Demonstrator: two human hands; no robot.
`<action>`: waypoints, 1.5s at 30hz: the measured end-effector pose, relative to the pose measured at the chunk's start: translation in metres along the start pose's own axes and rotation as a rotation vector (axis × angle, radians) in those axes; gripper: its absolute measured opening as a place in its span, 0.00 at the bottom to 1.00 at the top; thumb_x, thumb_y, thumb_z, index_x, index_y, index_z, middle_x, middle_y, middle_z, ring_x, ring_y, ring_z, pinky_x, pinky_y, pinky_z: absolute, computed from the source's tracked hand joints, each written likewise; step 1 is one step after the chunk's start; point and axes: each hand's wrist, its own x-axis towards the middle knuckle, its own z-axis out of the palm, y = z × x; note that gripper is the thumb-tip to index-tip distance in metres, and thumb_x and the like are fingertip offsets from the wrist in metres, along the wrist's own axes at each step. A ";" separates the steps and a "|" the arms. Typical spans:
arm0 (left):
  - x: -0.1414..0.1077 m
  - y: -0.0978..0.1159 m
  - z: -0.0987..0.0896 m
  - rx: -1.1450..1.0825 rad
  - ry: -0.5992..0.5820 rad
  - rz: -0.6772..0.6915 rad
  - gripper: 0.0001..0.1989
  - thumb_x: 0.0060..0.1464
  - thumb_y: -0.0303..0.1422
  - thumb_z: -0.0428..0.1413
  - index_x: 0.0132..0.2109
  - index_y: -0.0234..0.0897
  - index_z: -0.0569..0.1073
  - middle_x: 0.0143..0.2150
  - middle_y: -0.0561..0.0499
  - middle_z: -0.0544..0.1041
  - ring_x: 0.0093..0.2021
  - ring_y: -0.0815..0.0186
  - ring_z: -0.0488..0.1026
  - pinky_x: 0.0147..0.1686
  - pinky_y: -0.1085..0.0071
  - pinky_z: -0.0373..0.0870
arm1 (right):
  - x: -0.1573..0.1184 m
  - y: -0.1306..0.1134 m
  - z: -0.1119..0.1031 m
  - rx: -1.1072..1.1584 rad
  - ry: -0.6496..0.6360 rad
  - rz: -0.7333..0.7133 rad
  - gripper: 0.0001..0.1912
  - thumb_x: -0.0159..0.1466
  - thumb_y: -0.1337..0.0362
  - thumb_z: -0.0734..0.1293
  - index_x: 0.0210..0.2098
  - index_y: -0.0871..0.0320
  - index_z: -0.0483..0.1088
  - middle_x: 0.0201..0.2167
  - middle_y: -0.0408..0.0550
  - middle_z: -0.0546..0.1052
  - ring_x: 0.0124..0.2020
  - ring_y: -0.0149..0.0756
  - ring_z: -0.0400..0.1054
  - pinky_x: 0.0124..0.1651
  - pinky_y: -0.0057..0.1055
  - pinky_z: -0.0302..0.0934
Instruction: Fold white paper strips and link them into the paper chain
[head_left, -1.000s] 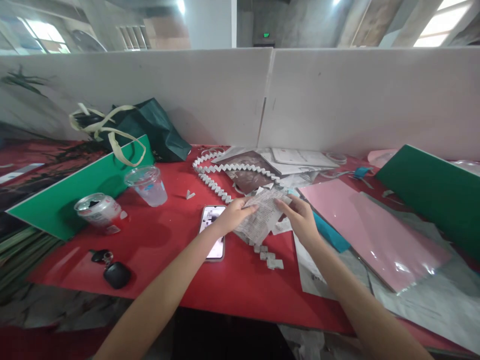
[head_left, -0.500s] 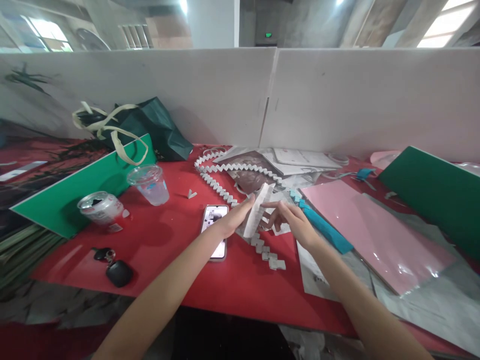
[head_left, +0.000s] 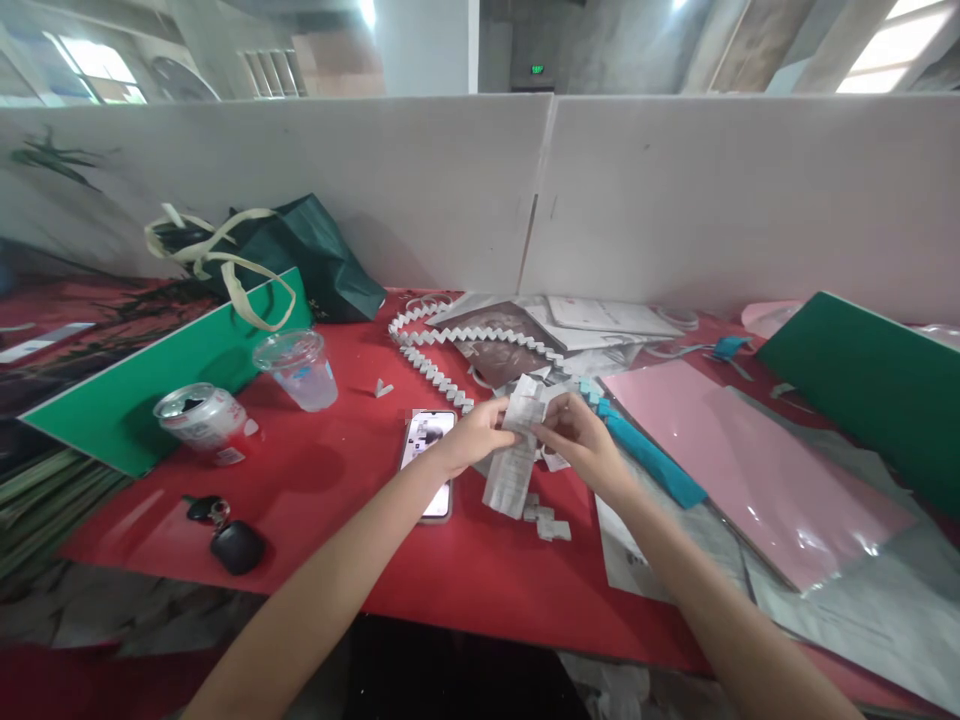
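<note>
Both hands pinch a thin printed paper strip (head_left: 514, 455), folded lengthwise, limp and creased, held above the red tabletop (head_left: 322, 480). Left hand (head_left: 480, 432) fingers closed on its upper left edge; right hand (head_left: 577, 440) fingers closed on the upper right. Small folded paper pieces (head_left: 547, 520) lie just below. A zigzag chain of folded white paper (head_left: 442, 350) curves behind. Phone (head_left: 429, 460) beside the left wrist, glossy pink sheet (head_left: 735, 460) and teal strip (head_left: 652, 455) on the right.
</note>
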 end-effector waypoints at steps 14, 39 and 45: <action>0.000 0.010 -0.006 -0.194 0.261 0.081 0.21 0.43 0.27 0.61 0.47 0.37 0.71 0.43 0.48 0.75 0.41 0.65 0.72 0.38 0.71 0.68 | 0.000 0.000 -0.001 -0.292 -0.136 -0.025 0.15 0.63 0.55 0.60 0.24 0.57 0.61 0.20 0.39 0.61 0.23 0.29 0.55 0.26 0.28 0.49; -0.010 0.029 -0.047 0.128 0.067 -0.303 0.17 0.46 0.40 0.58 0.41 0.33 0.71 0.38 0.43 0.77 0.30 0.61 0.76 0.31 0.66 0.72 | 0.000 0.005 -0.008 -0.360 -0.021 -0.136 0.08 0.60 0.67 0.61 0.38 0.56 0.69 0.30 0.44 0.73 0.29 0.33 0.65 0.33 0.29 0.60; -0.017 0.030 -0.040 0.168 0.001 -0.381 0.19 0.42 0.36 0.63 0.42 0.34 0.71 0.37 0.43 0.78 0.29 0.60 0.77 0.31 0.64 0.73 | -0.001 0.002 -0.006 -0.431 -0.007 -0.213 0.11 0.61 0.69 0.58 0.37 0.55 0.71 0.36 0.46 0.73 0.33 0.35 0.66 0.34 0.30 0.58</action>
